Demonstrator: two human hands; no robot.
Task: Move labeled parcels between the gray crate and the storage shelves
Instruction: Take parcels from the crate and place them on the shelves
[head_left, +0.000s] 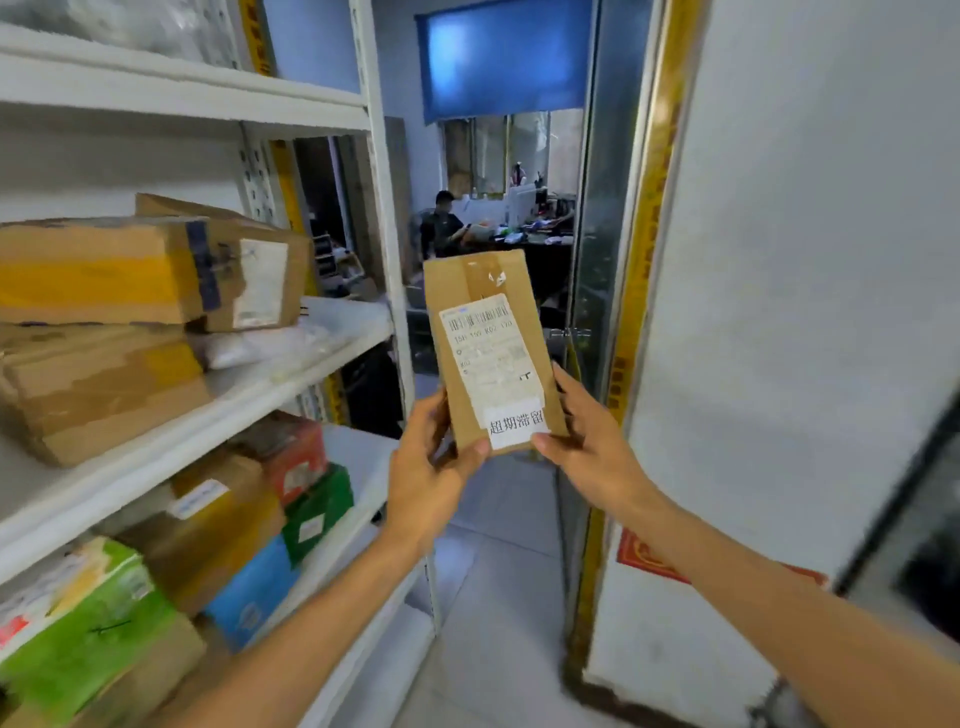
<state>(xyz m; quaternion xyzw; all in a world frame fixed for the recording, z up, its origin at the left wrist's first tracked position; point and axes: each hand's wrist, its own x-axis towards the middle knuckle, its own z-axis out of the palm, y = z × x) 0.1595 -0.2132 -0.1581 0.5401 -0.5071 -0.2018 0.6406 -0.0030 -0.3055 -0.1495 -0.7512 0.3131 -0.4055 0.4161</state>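
Note:
A small brown cardboard parcel (478, 312) with a white shipping label and a second white sticker stands upright in the air before me. My left hand (426, 467) grips its lower left corner, thumb on the front. My right hand (587, 441) holds its lower right edge, thumb on the white sticker. White storage shelves (291, 374) stand to the left, holding several labeled boxes. The gray crate is not in view.
Brown boxes (156, 270) lie on the middle shelf. Green, blue, red and brown boxes (249, 519) fill the lower shelf. A white wall panel (779, 312) stands close on the right. Ahead, a person sits at a cluttered desk (447, 223) beyond a doorway.

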